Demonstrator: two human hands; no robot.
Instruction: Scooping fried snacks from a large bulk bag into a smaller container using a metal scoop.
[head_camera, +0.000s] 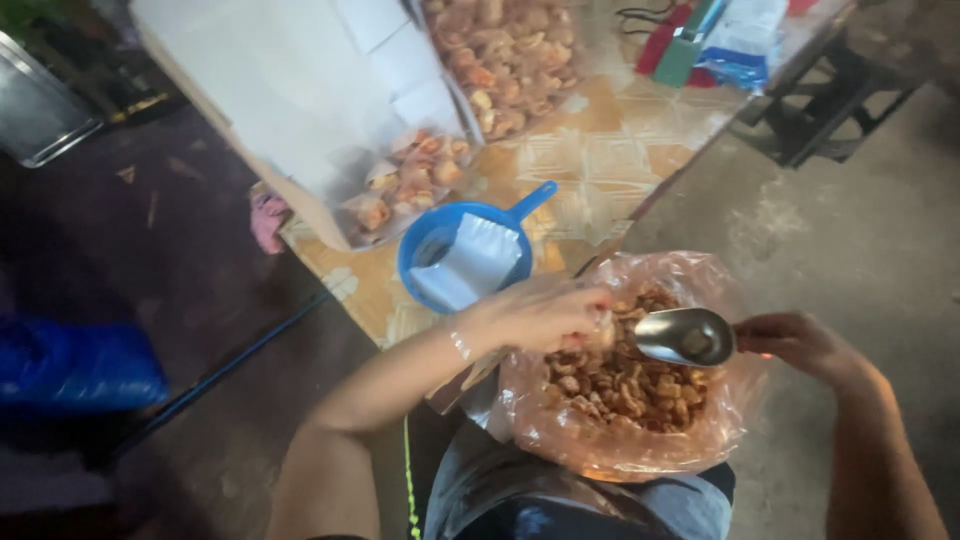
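Observation:
A large clear plastic bag (600, 440) full of brown fried snack pieces (625, 385) rests on my lap. My left hand (535, 315) reaches over the bag's near rim with its fingers closed on a small clear bag or a few pieces; which one is blurred. My right hand (800, 345) grips the handle of a metal scoop (685, 335), whose bowl hangs over the snack pieces.
A low table with a patterned cloth (610, 150) stands ahead. On it are a blue plastic scoop (465, 255) holding folded clear bags, filled snack bags (410, 185), a big bag of snacks (510, 50) and a white box (290, 90). Concrete floor lies on the right.

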